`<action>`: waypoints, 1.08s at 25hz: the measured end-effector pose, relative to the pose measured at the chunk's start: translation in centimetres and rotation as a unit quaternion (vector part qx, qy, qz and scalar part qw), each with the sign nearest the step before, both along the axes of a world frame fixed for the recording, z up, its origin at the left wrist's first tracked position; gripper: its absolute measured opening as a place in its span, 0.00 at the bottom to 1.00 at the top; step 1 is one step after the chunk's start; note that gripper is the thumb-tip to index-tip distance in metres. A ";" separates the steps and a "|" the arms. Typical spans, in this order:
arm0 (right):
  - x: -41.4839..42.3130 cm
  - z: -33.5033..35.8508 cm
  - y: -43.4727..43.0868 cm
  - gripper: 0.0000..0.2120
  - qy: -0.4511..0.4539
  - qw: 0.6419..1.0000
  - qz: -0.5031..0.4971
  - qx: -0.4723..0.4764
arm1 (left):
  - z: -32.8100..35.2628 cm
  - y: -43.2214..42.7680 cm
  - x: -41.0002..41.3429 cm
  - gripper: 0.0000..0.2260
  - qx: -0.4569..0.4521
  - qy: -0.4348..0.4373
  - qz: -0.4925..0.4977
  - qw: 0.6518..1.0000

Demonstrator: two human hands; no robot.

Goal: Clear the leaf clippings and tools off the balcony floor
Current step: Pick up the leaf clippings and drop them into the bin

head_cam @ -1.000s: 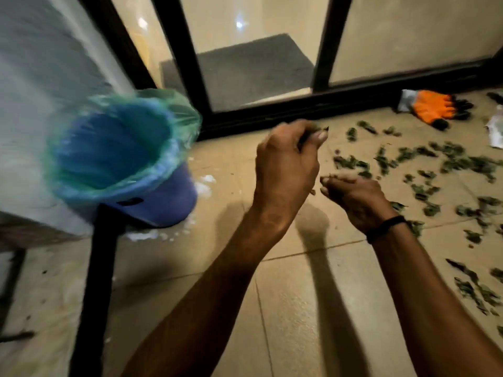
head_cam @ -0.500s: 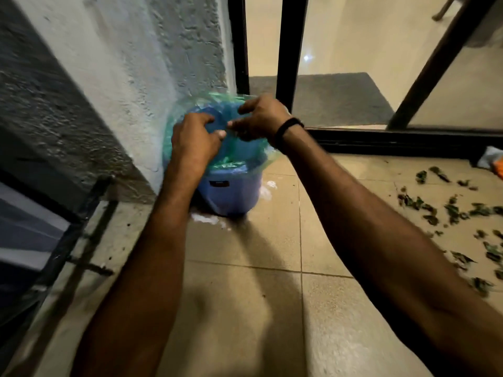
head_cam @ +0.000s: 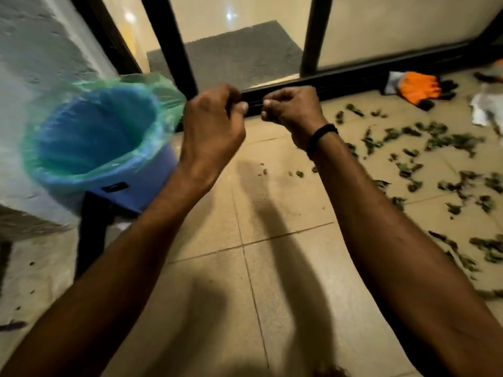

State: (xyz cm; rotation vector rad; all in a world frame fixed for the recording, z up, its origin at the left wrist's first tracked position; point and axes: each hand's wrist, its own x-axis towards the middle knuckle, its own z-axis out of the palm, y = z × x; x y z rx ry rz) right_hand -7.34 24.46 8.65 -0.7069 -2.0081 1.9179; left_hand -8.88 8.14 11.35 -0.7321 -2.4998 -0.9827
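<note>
A blue bin (head_cam: 130, 186) lined with a green plastic bag (head_cam: 89, 159) stands at the left against the wall. Both hands hover in the air just right of it, above the tiled floor. My left hand (head_cam: 215, 126) has its fingers curled with the thumb against them, and I see nothing in it. My right hand (head_cam: 291, 112), with a black band on the wrist, is curled the same way and shows nothing held. Several green leaf clippings (head_cam: 449, 142) lie scattered over the floor at the right. An orange and black work glove (head_cam: 419, 87) lies by the door track.
A white scrap (head_cam: 487, 107) lies at the far right edge. A black metal leg (head_cam: 92, 229) stands in front of the bin. The black sliding-door frame (head_cam: 353, 77) runs along the back, with a grey mat (head_cam: 228, 53) behind the glass.
Both hands were over the bin's mouth half a second ago; they have pulled back to its right. The view has swung right, bringing the glove and more clippings back into sight.
</note>
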 end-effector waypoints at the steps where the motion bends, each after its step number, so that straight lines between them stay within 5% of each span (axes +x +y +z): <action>1: 1.3 -1.8 2.2 0.05 -0.031 0.999 -0.030 0.018 | -1.7 2.6 0.2 0.10 -0.039 -0.025 -0.026 0.999; 6: 8.6 -9.8 9.6 0.12 -0.158 0.970 -0.186 0.011 | -10.2 10.0 2.2 0.12 -0.175 -0.183 -0.060 0.966; 8: 10.8 -12.3 11.1 0.07 -0.216 0.949 -0.228 0.026 | -12.6 10.5 3.0 0.12 -0.194 -0.229 -0.064 0.952; 10: 11.9 -14.6 12.4 0.01 -0.264 0.935 -0.220 0.094 | -14.8 10.4 3.4 0.12 -0.214 -0.251 -0.083 0.941; 15: 13.5 -13.8 13.5 0.14 -0.390 0.889 -0.113 0.213 | -18.4 9.7 0.7 0.18 -0.232 -0.247 -0.090 0.936; 20: 13.6 -16.2 7.9 0.05 -0.343 0.886 -0.052 0.307 | -20.5 11.2 2.9 0.20 -0.155 -0.252 -0.091 0.951; 23: 13.4 -16.9 7.5 0.09 -0.323 0.886 -0.033 0.330 | -21.5 12.5 4.0 0.18 -0.106 -0.232 -0.088 0.963; 27: 15.5 -16.0 11.3 0.10 -0.333 0.878 -0.190 0.286 | -23.1 13.7 3.8 0.07 -0.114 -0.163 -0.053 0.979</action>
